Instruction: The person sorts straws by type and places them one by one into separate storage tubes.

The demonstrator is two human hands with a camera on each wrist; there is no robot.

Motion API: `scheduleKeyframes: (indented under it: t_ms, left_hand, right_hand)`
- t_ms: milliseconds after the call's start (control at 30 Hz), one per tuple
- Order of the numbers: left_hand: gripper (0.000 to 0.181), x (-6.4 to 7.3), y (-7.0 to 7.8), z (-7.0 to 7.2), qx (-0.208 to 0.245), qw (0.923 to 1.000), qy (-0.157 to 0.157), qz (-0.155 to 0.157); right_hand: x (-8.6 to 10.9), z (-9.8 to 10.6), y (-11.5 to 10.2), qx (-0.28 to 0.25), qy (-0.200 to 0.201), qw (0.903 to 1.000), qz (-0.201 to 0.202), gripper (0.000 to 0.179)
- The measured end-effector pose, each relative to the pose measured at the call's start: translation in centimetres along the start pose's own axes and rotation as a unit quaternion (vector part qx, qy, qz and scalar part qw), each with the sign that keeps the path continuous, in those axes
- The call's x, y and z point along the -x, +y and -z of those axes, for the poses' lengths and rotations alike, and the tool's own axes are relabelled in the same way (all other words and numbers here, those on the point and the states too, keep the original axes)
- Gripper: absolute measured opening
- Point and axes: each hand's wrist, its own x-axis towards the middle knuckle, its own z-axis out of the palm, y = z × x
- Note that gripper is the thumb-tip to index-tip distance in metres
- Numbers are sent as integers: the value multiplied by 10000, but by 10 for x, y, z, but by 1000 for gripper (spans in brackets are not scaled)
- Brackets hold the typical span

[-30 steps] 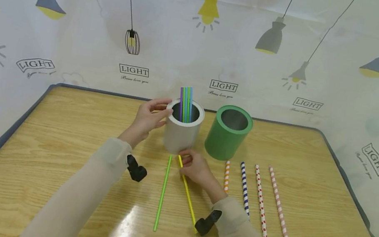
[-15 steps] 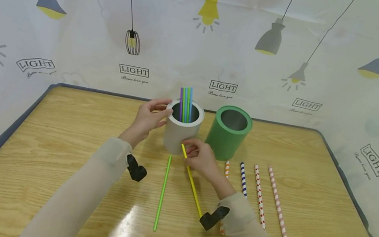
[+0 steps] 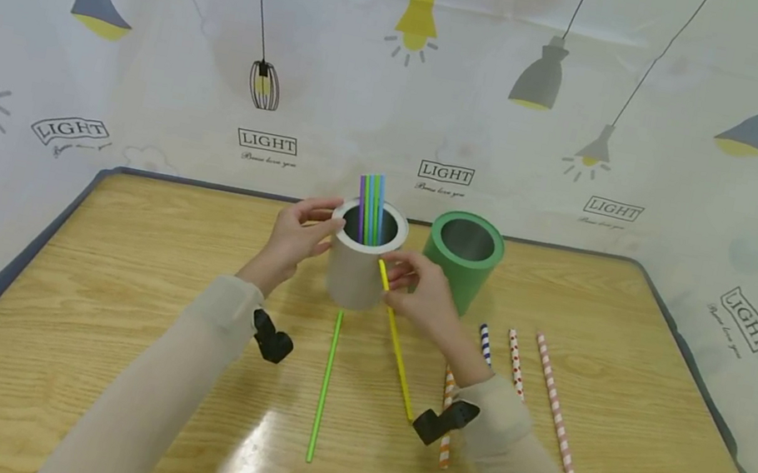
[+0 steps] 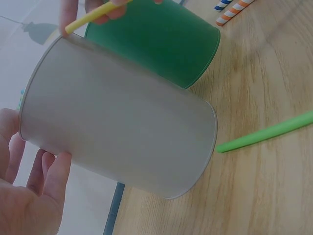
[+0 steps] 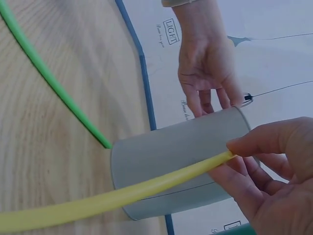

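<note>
My left hand (image 3: 299, 235) holds the left side of the light grey can (image 3: 358, 279) near its rim, thumb in front and fingers behind. Several purple, green and blue straws (image 3: 370, 210) stand in that can. Between right thumb and fingers, my right hand (image 3: 426, 291) pinches a yellow straw (image 3: 400, 350) near its far end. That end overlaps the can's front right, just below the rim, and the straw slants back toward me. In the right wrist view, the pinched tip of the yellow straw (image 5: 146, 193) lies across the can's side near the rim.
Right of the grey can stands a green can (image 3: 460, 272), partly behind my right hand. A green straw (image 3: 325, 388) lies in front. At right lie an orange-striped straw (image 3: 443, 451), a blue-striped one (image 3: 484, 344), a red-dotted one (image 3: 517, 362) and a pink-striped one (image 3: 557, 403).
My right hand has lifted the yellow straw and moved it up and slightly right, from the can's foot to near its rim. The left hand and both cans have stayed put.
</note>
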Motion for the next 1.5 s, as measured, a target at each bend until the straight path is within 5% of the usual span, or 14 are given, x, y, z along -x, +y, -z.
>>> scheduleKeyframes:
  t_ms: [600,1133,1333,1500]
  left_hand:
    - [39,-2,-2,1,81,10000,-36,-2]
    - [39,0,-1,2,52,10000,-72,3]
    - [39,0,-1,2,42,9999,-91,-71]
    - [38,-1,-1,2,-2,10000,-62,-62]
  right_hand:
    - [-31,15,-36,289,232,9933,1090,45]
    - [-62,33,-70,-8,634,9938,909,43]
    - [-62,39,-98,-79,975,9859,1359,41]
    - [-73,45,-101,-216,1355,9762,1680,41]
